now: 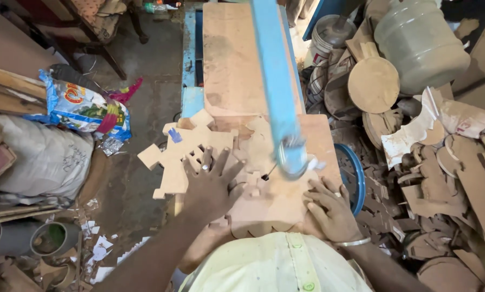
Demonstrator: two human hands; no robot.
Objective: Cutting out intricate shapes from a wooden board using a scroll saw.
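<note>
Nearest me, both hands lie flat on the cut board point(199, 148) on the desk point(231, 65): left hand point(210, 186) fingers spread, right hand point(331, 208) fingers together. I judge sawing underway; next I must feed slowly toward the blade point(269, 172) beyond.

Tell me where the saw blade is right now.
In the head view, the thin saw blade sits just right of centre, below the blue saw arm, between the left hand and right hand pressing the board.
</note>
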